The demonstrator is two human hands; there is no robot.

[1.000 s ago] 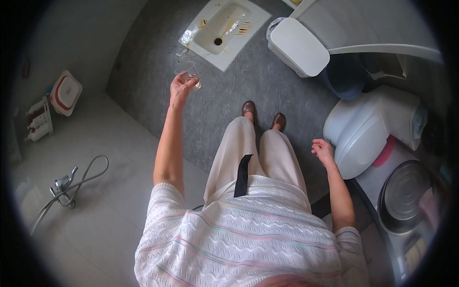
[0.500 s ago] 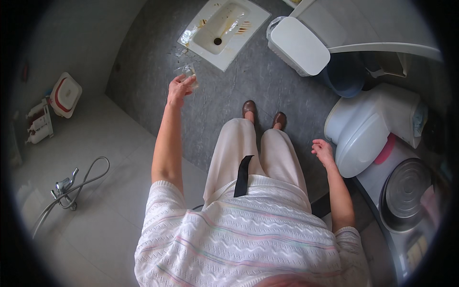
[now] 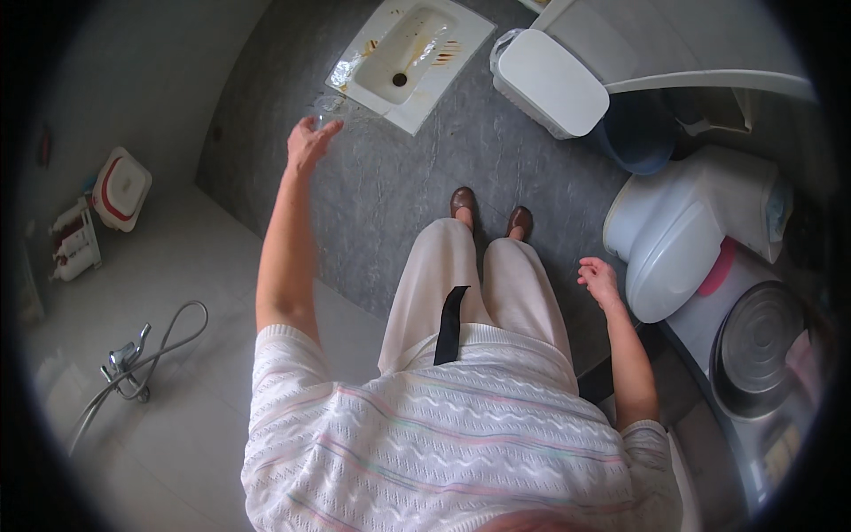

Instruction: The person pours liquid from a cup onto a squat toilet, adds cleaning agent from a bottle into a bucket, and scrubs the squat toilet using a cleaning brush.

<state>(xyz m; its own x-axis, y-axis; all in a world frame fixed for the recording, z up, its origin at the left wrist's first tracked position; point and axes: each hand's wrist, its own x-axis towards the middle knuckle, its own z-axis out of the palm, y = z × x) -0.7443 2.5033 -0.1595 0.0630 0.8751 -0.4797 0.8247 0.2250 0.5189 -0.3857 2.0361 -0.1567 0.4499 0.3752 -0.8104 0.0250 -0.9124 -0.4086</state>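
Head view, looking straight down on a person standing on a grey speckled floor [image 3: 417, 177], brown shoes [image 3: 462, 200] together, pale trousers, striped knit top.

Left hand [image 3: 308, 142] was stretched out forward and to the left, arm nearly straight. A small clear thing, perhaps a plastic cup [image 3: 321, 118], showed just beyond the fingertips; too blurred to be sure what it was, or whether the hand gripped it or only touched it. The fingers looked loosely spread rather than clenched. It sat just short of the near corner of the white squat pan [image 3: 401, 62] set into the floor, which carried brown stains around its drain hole.

Right hand [image 3: 599, 277] hung at the person's side, fingers apart and slack, holding nothing. It was just beside a white lidded bucket [image 3: 674, 239], not touching it.

Against half a second and a second before: the left hand had kept its reach toward the pan's corner, the clear thing staying at the fingertips, with the arm a little straighter. The right hand had not shifted. Feet stood in the same place.

Around: a white swing-lid bin [image 3: 554, 82] beyond the shoes, a dark blue basin [image 3: 640, 146] beside it, a round metal lid [image 3: 769, 344] far right, a shower hose and tap [image 3: 133, 355] on the pale tiles at left, a red-and-white box [image 3: 121, 188] by the wall.
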